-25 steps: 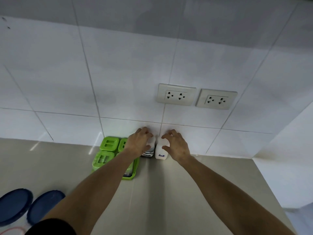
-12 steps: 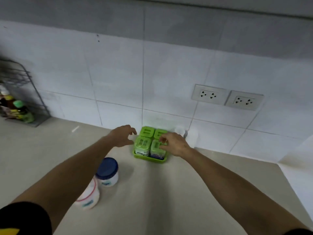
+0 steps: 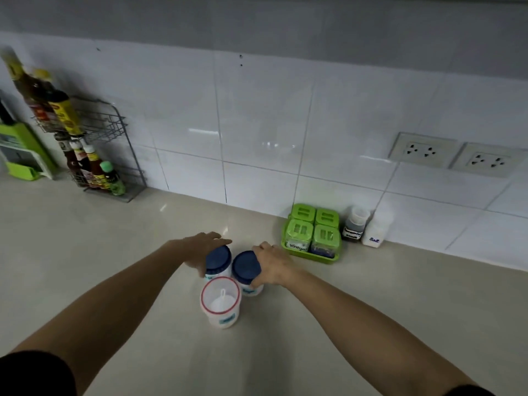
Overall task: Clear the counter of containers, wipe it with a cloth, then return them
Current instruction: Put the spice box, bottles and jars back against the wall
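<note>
Now both hands are on the 2 blue-lidded jars in the middle of the counter (image 3: 371, 324). The left hand (image 3: 204, 251) grasps the left jar (image 3: 218, 262) from its outer side, fingers lying over the lid and down the wall. The right hand (image 3: 273, 265) holds the right jar (image 3: 246, 268) the same way, with the thumb low on its wall. Both jars stand upright and touch each other between the 2 grips. Just in front of them, on the person's side, stands a third jar (image 3: 220, 301) with a red rim, touching both; it has white powder and a scoop inside, and no hand is on it.

Beyond the right hand, the green tray (image 3: 311, 257) with 4 green-lidded boxes, the small dark bottle (image 3: 354, 227) and the salt bottle (image 3: 375, 231) already stand against the wall. So I judge this is the returning step, near its end: these 3 jars are what remains. The next move asks to lift or slide both jars together toward the wall, probably beside the tray, without knocking the red-rimmed jar.
</note>
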Demonstrator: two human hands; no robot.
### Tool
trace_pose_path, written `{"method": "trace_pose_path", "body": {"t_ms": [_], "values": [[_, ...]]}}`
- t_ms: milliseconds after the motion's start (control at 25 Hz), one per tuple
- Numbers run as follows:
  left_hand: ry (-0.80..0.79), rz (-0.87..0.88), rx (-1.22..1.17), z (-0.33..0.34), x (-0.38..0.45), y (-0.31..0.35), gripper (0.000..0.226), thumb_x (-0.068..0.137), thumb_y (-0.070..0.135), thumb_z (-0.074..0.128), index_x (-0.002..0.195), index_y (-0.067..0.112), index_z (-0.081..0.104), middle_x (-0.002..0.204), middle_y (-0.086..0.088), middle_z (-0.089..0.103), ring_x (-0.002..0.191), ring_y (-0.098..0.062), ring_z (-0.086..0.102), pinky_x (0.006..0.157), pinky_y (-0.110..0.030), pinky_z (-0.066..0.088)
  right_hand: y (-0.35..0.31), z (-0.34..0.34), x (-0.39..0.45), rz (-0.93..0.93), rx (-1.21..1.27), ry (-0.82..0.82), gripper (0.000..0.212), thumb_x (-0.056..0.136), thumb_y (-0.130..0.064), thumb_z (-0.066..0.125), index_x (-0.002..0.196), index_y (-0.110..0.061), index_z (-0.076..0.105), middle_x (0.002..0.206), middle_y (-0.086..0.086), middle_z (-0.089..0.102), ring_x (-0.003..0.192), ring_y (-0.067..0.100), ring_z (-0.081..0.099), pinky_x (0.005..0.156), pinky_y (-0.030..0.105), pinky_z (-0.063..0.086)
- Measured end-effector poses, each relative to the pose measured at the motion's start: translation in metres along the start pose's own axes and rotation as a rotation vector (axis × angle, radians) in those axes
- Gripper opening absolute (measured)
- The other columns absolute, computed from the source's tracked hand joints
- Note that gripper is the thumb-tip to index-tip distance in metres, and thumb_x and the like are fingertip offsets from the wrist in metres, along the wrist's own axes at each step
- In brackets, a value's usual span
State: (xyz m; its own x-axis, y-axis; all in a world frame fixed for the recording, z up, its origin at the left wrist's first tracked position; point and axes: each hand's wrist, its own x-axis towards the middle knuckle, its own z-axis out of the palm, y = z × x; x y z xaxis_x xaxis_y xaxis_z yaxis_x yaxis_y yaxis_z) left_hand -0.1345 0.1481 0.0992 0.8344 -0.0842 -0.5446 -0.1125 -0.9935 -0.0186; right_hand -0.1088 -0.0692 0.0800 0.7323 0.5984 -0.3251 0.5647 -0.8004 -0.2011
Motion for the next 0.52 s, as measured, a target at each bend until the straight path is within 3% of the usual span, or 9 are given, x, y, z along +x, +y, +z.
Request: {"method": "trace_pose_path", "body": {"t_ms": [80,280,520], "values": [[0.016,0.048,0.048,0.009,0.006,0.0,0.112,0.068,0.027,0.083,0.151,0.033,0.008,0.159,-0.003,0.01,0.142,-0.03,0.024,0.112,-0.045,0.033,-0.007,0.008,0.004,0.03,0.016,0.01,0.093,0.063,-0.046,0.082,0.137,-0.013,0.037,0.132,0.009,0.043,0.12,0.03,0.043,0.092,0.041,0.047],[0.103,0.099,0.083,0.01,0.014,0.002,0.098,0.067,0.031,0.082,0.146,0.028,0.024,0.143,-0.003,0.036,0.127,-0.028,0.041,0.102,-0.039,0.043,-0.013,0.012,0.008,0.068,0.031,0.063,0.087,0.063,-0.042,0.082,0.133,-0.012,0.04,0.13,0.009,0.046,0.117,0.03,0.048,0.087,0.039,0.047],[0.149,0.153,0.093,-0.006,0.021,0.028,0.096,0.061,0.043,0.083,0.141,0.031,0.03,0.134,0.0,0.042,0.119,-0.027,0.045,0.092,-0.04,0.048,0.024,0.006,-0.012,0.109,0.131,0.106,0.09,0.058,-0.046,0.085,0.131,-0.014,0.044,0.125,0.005,0.049,0.114,0.027,0.051,0.082,0.033,0.045]]}}
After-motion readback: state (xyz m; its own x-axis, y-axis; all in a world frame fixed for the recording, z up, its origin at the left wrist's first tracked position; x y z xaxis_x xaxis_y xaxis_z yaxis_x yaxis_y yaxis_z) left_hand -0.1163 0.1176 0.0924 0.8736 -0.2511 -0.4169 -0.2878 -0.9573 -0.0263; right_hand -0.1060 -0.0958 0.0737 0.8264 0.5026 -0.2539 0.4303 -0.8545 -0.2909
